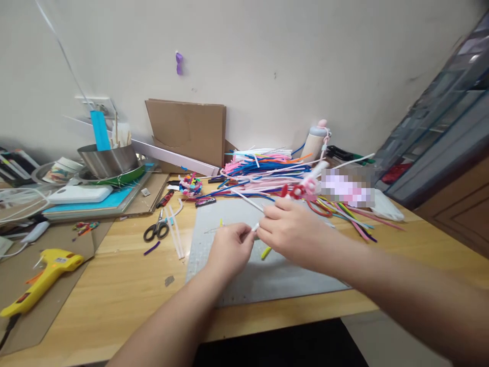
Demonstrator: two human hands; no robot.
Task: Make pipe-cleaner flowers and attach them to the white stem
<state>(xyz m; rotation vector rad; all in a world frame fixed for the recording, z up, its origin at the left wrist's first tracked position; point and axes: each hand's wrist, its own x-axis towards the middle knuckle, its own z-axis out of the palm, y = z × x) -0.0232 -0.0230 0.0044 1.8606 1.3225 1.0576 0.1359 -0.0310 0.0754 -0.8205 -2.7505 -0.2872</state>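
Note:
My left hand [231, 248] is closed, pinching the end of a white pipe cleaner [254, 228] between thumb and fingertips. My right hand [292, 229] is wrapped round the same white stem, just to the right. Above my right knuckles a red, pink and white pipe-cleaner piece [298, 190] sticks out, slightly blurred; its join to the stem is hidden by the fingers. Another white pipe cleaner [247, 199] runs up and left from behind my right hand. Under both hands lies a grey cutting mat [244, 288], with a short yellow-green pipe-cleaner piece [266, 253] on it.
Behind the mat is a heap of coloured pipe cleaners [263, 171], with a bottle [314, 145] beyond. Black-handled scissors [156, 231] and clear glue sticks [174, 234] lie left. Further left are a yellow glue gun [48, 275] and a metal bowl [109, 160]. Cardboard [187, 132] leans on the wall.

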